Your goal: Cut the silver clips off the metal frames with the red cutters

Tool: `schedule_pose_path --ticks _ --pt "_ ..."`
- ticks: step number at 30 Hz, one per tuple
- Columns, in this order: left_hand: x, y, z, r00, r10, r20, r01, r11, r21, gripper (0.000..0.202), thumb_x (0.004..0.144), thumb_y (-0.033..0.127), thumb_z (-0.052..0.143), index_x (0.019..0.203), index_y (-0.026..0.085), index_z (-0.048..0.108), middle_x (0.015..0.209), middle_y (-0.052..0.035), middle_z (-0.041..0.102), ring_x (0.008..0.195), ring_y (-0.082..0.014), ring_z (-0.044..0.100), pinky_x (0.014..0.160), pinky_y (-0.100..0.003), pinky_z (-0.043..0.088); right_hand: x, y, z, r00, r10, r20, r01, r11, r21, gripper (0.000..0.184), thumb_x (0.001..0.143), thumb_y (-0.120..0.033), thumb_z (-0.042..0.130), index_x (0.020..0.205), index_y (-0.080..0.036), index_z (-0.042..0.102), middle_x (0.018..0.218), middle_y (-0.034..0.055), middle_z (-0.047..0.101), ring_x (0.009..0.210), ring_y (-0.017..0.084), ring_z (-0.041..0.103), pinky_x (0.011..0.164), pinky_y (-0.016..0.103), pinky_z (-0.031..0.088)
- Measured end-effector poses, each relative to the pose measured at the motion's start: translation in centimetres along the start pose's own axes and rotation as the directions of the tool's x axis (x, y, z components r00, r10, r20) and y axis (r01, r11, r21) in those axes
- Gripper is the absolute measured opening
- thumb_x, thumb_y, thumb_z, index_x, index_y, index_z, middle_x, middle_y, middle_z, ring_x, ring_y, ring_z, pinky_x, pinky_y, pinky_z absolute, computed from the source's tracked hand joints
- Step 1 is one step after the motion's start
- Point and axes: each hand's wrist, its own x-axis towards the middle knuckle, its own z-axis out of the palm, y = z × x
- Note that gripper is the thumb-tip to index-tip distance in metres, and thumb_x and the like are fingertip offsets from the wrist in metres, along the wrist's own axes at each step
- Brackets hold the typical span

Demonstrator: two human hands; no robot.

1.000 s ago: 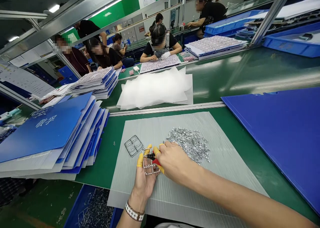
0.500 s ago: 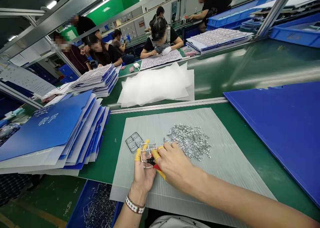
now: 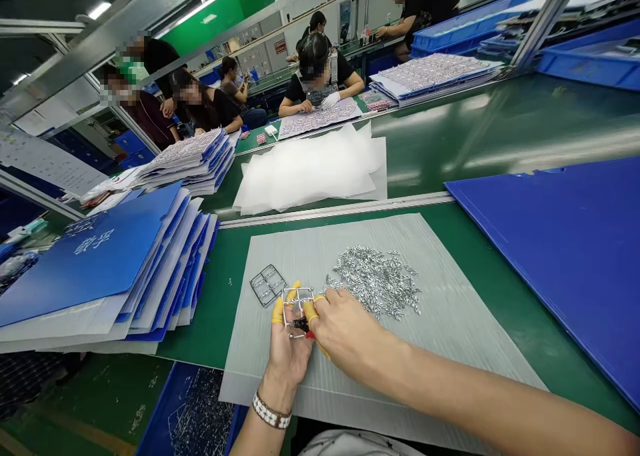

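Green bench matting [image 3: 200, 323] is running beneath a grey corrugated plastic sheet [image 3: 465, 329], and near the sheet's lower edge the left hand [image 3: 287, 356] is holding a small metal frame [image 3: 299, 289] against its palm, with fingers partly curled and yellow finger cots [image 3: 277, 311] pressing on the wires. That steady bracing is giving the tool a firm place to work. The right hand [image 3: 345, 326] is closed around red-handled side cutters [image 3: 311, 335], their black nose [image 3: 300, 323] sitting right at the frame. Just beside them, an empty metal frame [image 3: 268, 285] is lying flat, while a heap of small silver metal pieces [image 3: 377, 281] is spreading past the right fingers. Below, a blue bin [image 3: 153, 409] is holding loose metal frames [image 3: 200, 409].
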Motion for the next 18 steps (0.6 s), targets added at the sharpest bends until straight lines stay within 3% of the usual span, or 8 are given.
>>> schedule_pose_path --ticks 5,10,18 --pt "-0.1 0.2 0.2 1.0 0.012 -0.009 -0.012 1.0 0.02 0.046 0.087 0.041 0.051 0.128 0.022 0.05 0.086 -0.0047 0.067 0.074 -0.0171 0.062 0.07 -0.029 0.048 -0.4 0.4 0.0 1.0 0.013 -0.028 -0.013 1.0 0.0 0.017 0.068 -0.02 0.069 0.083 -0.015 0.061 0.078 0.0078 0.056 0.073 0.023 0.049 0.06 0.035 0.03" --pt "-0.4 0.7 -0.2 1.0 -0.011 0.024 0.008 0.994 0.109 0.051 0.087 0.049 0.046 0.131 0.024 0.045 0.098 -0.009 0.065 0.076 -0.0217 0.064 0.073 -0.037 0.047 -1.7 2.4 0.8 0.978 0.158 -0.134 -0.158 0.987 0.011 0.012 0.081 -0.028 0.059 0.086 -0.016 0.059 0.075 0.0065 0.056 0.074 0.023 0.048 0.062 0.034 0.026" --pt "-0.4 0.5 -0.1 0.994 -0.096 0.05 0.089 0.989 0.117 0.053 0.085 0.053 0.047 0.126 0.019 0.05 0.088 -0.0082 0.063 0.079 -0.0244 0.063 0.076 -0.037 0.046 -1.5 3.6 2.0 0.963 0.221 -0.151 -0.22 0.975 0.026 0.016 0.082 -0.031 0.06 0.087 -0.016 0.059 0.075 0.0062 0.057 0.075 0.023 0.05 0.062 0.033 0.024"
